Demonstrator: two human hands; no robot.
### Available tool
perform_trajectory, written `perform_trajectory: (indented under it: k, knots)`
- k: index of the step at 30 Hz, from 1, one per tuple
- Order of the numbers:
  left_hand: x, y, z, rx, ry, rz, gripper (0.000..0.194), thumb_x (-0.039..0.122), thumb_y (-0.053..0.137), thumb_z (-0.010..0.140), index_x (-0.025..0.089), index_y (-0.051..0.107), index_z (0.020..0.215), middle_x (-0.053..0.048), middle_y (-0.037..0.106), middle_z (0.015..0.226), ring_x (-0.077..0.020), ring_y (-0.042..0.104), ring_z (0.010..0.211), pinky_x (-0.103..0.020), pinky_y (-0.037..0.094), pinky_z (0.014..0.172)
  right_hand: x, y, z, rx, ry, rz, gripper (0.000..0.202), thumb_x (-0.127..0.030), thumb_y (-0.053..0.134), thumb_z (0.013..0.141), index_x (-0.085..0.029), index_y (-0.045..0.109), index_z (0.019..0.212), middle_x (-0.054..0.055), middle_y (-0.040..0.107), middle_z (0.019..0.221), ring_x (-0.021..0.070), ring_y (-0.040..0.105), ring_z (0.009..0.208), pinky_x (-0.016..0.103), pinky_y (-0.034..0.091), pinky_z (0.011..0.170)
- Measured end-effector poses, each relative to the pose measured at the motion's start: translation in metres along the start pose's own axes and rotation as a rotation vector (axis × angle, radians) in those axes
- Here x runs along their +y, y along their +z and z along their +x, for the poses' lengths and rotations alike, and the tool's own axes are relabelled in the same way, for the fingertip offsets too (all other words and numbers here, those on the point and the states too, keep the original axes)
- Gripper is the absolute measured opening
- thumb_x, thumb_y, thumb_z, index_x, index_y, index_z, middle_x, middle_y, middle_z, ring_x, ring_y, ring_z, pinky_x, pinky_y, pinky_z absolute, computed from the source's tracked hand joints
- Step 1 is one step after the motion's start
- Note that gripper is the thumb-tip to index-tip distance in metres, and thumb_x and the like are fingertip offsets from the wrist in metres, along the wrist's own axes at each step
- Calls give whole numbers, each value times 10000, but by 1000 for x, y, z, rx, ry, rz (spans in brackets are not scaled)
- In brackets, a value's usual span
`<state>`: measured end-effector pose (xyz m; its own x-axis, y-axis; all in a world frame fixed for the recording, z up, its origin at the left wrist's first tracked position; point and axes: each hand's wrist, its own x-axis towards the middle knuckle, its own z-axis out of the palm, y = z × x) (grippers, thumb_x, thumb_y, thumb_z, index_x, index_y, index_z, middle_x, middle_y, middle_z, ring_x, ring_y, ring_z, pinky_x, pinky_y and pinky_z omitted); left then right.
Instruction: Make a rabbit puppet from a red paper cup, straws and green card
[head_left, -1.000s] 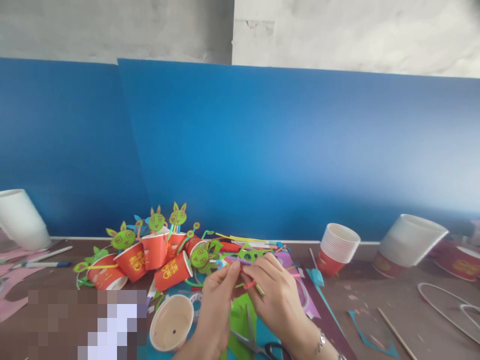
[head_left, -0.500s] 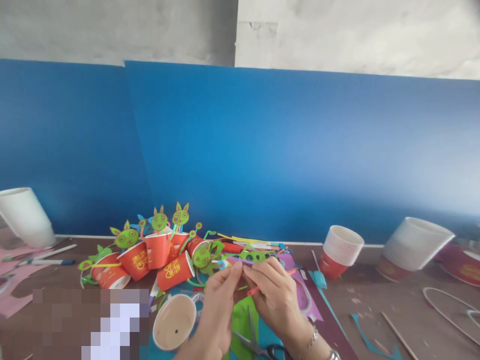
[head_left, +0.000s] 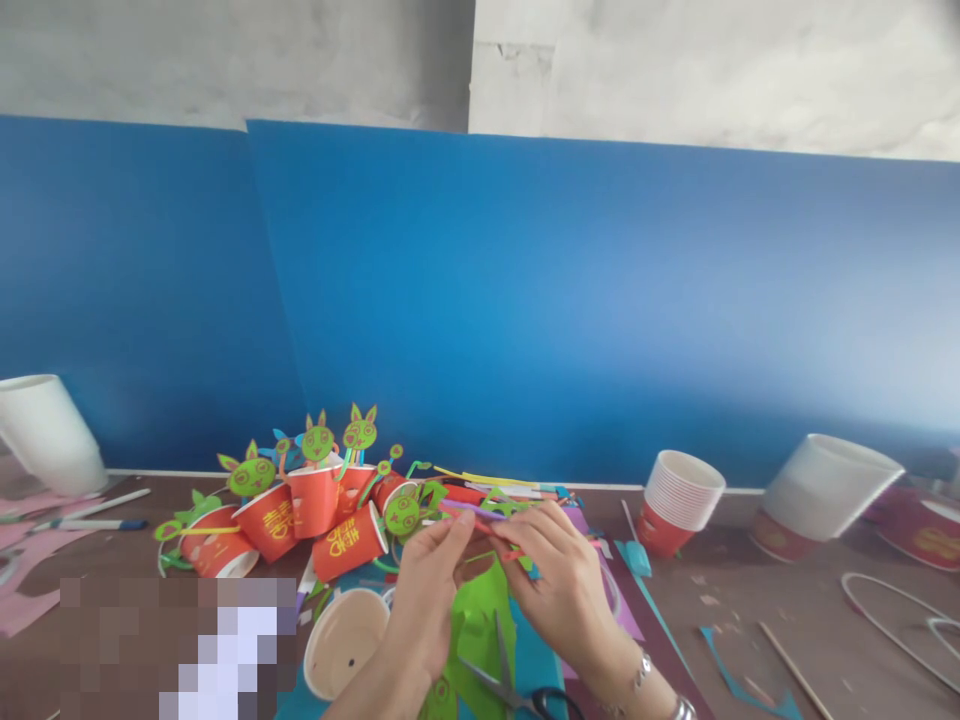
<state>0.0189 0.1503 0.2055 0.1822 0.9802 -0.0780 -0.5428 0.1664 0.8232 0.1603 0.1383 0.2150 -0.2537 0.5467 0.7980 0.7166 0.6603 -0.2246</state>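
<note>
My left hand (head_left: 427, 580) pinches the left end of a thin purple straw (head_left: 484, 512) between thumb and fingers, over the middle of the work area. A red straw (head_left: 512, 554) lies along my right hand (head_left: 559, 575), whose fingers close around its far part and the right end of the purple one. The grip points are partly hidden by the fingers. Under the hands lie green paper (head_left: 480, 620) and a pair of open scissors (head_left: 501, 680) with black handles. An upright paper cup (head_left: 346, 645) with a small hole in its bottom stands left of my left wrist.
Red paper cups (head_left: 277, 520) with green cut-out animal heads cluster at the back left. Stacked cups (head_left: 681, 500) stand on the right, a larger tilted white stack (head_left: 829, 490) beyond. A wooden stick (head_left: 795, 670) and a blue paper scrap (head_left: 739, 670) lie at the right front.
My hands have shifted slightly, the left one down and leftward. The red straw has turned and its near end sits higher. More of the purple straw shows between the hands.
</note>
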Motion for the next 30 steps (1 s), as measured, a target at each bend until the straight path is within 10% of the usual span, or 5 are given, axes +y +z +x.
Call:
perform_trajectory:
  k: [30]
  knots:
    - [-15,8,-6,65,44,29,372,482,765,686,128,773,804,-72,722,715,-187,660,707,-268,519,674,-3,12,-7,62,-13,0,162,-102,533,892,-195,666,887,61,676,783,214,561,722,335,497,618]
